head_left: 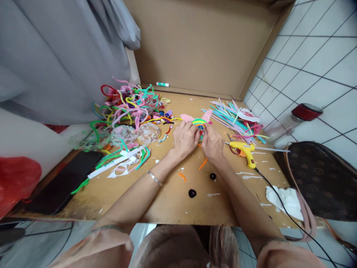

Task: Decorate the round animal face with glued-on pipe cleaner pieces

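Both hands meet over a small colourful pipe-cleaner figure point(198, 121) with pink ear-like pieces and yellow, green and blue bands. My left hand point(187, 137) has its fingers curled onto the figure's left side, partly covering it. My right hand point(212, 141) pinches at its right edge, with a bit of red and blue showing between the hands. Close to my right hand lies a yellow hot glue gun point(245, 150) with a clear glue stick in its back. Orange pipe-cleaner bits point(203, 163) and two black round pieces point(192, 193) rest nearer the table's front edge.
A tangled heap of pipe cleaners point(134, 106) fills the back left; straight ones point(230, 117) lie back right. A phone point(65, 182) and paper scraps point(119, 162) are at left. A bottle point(290, 124), handbag point(323, 178) and tissue point(284, 201) stand at right, crossed by a black cord.
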Motion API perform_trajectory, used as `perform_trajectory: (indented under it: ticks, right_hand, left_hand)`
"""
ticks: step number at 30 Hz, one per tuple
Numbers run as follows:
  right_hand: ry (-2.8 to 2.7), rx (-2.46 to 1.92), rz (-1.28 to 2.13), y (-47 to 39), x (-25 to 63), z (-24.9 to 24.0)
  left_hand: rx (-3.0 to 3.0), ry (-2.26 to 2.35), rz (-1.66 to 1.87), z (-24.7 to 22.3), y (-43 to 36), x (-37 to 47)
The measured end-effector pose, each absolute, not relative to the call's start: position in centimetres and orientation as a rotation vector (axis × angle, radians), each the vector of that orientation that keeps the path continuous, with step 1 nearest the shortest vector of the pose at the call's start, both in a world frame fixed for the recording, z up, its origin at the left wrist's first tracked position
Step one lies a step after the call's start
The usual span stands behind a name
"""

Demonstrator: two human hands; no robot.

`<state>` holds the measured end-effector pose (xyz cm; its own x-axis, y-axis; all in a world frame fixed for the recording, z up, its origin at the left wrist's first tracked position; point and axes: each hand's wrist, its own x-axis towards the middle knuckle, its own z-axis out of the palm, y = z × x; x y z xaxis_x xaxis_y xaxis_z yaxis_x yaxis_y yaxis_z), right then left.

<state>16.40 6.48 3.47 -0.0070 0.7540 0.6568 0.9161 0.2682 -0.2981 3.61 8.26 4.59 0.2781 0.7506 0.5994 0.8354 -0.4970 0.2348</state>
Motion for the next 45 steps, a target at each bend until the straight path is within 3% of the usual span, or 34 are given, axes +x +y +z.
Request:
perform_trajectory:
  ticks: [9,17,29,37,45]
  right_hand:
    - [-1.819,-1.474,-0.285,6.4,16.7,3.3]
    - [-1.694,-1.411,-0.065,6.4,17.4,3.9]
    - [-1.578,-1.275,0.22,5.8,17.0,4.6]
    - [-1.6,-1.211,0.245,4.1,17.3,4.0]
    - [-1.719,-1.211,0.281,3.4,17.3,2.1]
  left_hand:
    - [-2.397,-1.487,-1.037,4.4,8.4,3.5]
    - [-2.476,-1.475,-1.18,4.4,8.5,3.1]
    - [-2.515,-1.508,-1.711,5.1,7.3,3.2]
    - [-2.749,-1.756,-2.432,2.9,6.1,2.3]
    - [-2.741,-1.999,-2.455,0.6,5.3,1.9]
